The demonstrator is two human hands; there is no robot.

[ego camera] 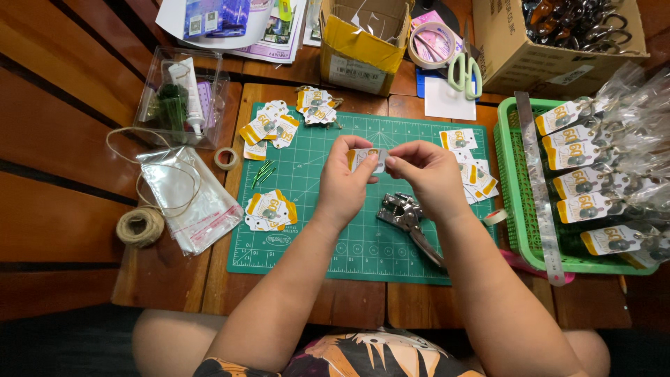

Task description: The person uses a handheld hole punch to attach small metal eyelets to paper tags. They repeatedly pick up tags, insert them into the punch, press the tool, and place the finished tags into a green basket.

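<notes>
My left hand (343,183) and my right hand (427,174) together pinch one small white and yellow paper tag (363,158) above the green cutting mat (314,230). The thumbs and forefingers meet on the tag's right end. A metal hole punch (405,215) lies on the mat just below my right hand. Piles of the same tags lie on the mat at the lower left (269,210), upper left (271,127), top (315,102) and right (474,167).
A green basket (511,202) with packed tagged bags stands at the right, a metal ruler (539,188) across it. Twine spool (139,226), clear bags (192,199), tape roll (225,158), clear box (178,98), scissors (464,70) and cardboard boxes (359,52) surround the mat.
</notes>
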